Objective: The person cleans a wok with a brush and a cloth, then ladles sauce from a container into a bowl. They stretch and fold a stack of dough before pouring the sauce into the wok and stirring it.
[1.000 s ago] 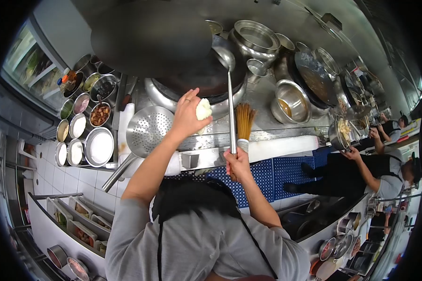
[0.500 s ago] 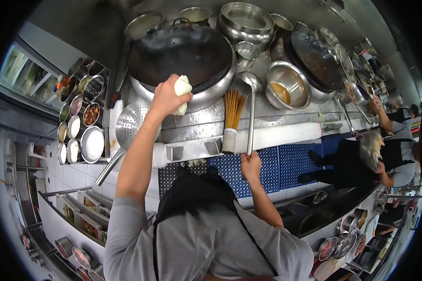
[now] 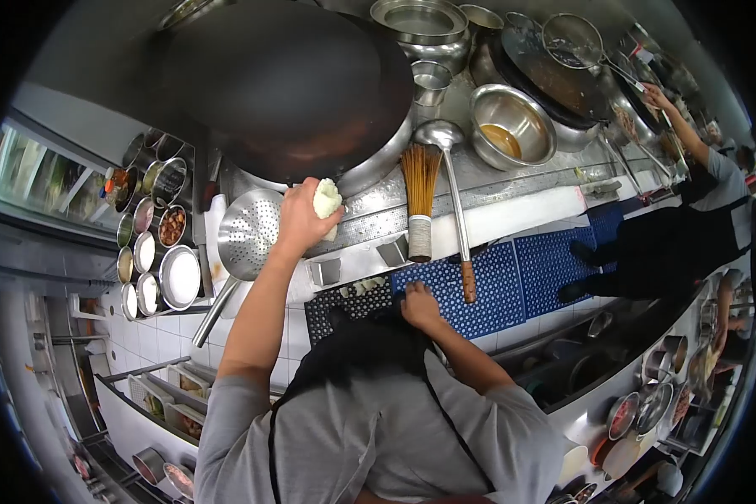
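My left hand (image 3: pixel 305 214) is closed on a folded pale cloth (image 3: pixel 328 200) at the near rim of a large black wok (image 3: pixel 286 88). The wok looks tilted and blurred above its metal burner ring; whatever the cloth wraps is hidden. My right hand (image 3: pixel 420 307) is off the ladle, low in front of the black apron, its fingers loosely apart with nothing in them. To its right a steel ladle (image 3: pixel 455 197) lies across the counter edge, its wooden handle end overhanging. Beside the ladle rests a bamboo wok brush (image 3: pixel 421 197). A perforated strainer (image 3: pixel 249 231) lies left of my left hand.
A steel bowl (image 3: pixel 512 126) with brown liquid stands right of the ladle. Several seasoning containers (image 3: pixel 173 225) line the left side. A second wok (image 3: pixel 554 76) sits farther right. A co-worker (image 3: pixel 689 218) stands there, holding a mesh strainer (image 3: pixel 573 40). Blue mats (image 3: pixel 470 290) cover the floor.
My right hand has let go of the ladle and moved left toward the apron. The wok has tilted and looks larger and nearer. The co-worker's arm has reached out with a mesh strainer.
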`<act>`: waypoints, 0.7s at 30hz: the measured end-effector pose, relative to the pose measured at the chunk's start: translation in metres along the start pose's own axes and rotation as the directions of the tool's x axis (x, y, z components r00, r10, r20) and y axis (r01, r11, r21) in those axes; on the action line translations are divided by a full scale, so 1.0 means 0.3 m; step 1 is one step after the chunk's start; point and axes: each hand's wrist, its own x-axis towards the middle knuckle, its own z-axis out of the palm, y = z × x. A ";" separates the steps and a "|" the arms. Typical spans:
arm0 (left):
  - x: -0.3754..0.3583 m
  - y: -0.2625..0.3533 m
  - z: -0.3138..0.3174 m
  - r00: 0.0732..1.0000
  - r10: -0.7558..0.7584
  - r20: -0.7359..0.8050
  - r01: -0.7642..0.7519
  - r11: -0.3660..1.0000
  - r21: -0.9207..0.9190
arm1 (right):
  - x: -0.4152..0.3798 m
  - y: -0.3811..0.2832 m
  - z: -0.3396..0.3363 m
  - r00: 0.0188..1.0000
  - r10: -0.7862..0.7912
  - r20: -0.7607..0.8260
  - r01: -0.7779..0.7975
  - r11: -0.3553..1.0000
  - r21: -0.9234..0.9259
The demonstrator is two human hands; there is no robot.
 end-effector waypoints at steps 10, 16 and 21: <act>0.030 0.099 -0.133 0.998 -0.060 -0.018 0.060 0.998 -0.037 | 0.308 0.132 0.136 0.988 0.035 0.152 0.037 0.893 -0.449; 0.043 0.085 -0.131 0.998 -0.060 -0.024 0.059 0.998 -0.030 | 0.325 0.169 0.240 0.998 0.056 0.034 -0.033 0.874 -0.486; 0.050 0.044 -0.104 0.998 -0.042 -0.047 0.038 0.996 -0.085 | 0.379 0.192 0.176 0.981 0.124 0.149 -0.064 0.932 -0.356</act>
